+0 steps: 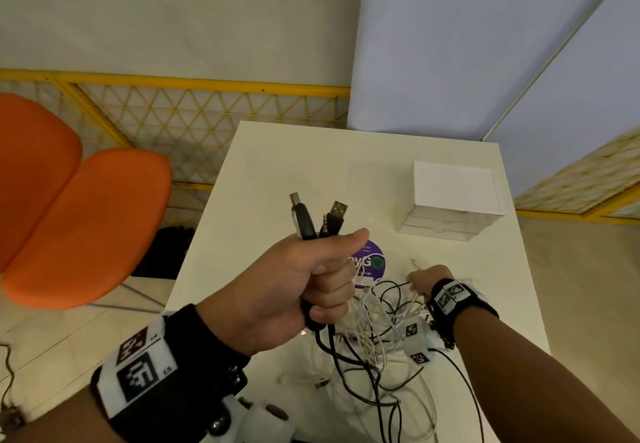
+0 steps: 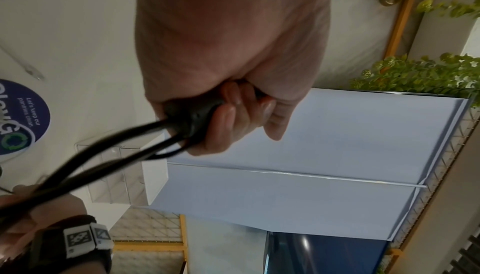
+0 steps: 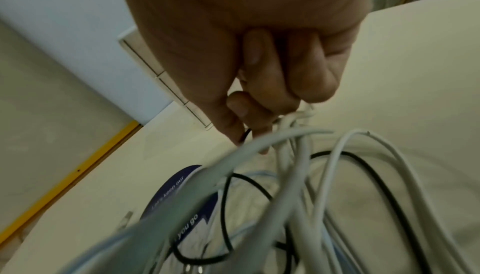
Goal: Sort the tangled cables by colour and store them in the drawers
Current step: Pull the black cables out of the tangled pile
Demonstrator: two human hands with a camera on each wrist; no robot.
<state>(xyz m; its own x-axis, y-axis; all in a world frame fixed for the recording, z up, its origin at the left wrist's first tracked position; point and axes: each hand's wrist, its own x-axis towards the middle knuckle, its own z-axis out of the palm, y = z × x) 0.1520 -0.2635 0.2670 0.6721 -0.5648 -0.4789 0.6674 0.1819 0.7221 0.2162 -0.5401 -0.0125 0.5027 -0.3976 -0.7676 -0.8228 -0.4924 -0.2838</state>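
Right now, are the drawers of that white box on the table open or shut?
Shut. In the head view the drawer box shows its drawer fronts flush with one another, none pulled out.

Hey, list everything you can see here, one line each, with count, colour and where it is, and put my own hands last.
black cables: several, black, plug ends raised in the left fist, the rest trailing into the tangle on the table
white cables: several, white, tangled with the black ones on the near table, some gathered in the right hand
drawer unit: one, white and clear, far right of the table, drawers closed
round sticker: one, purple, table centre
table: one, white
chairs: two, orange, left of the table
left hand: grips the black cables
right hand: fingers curled round white cables
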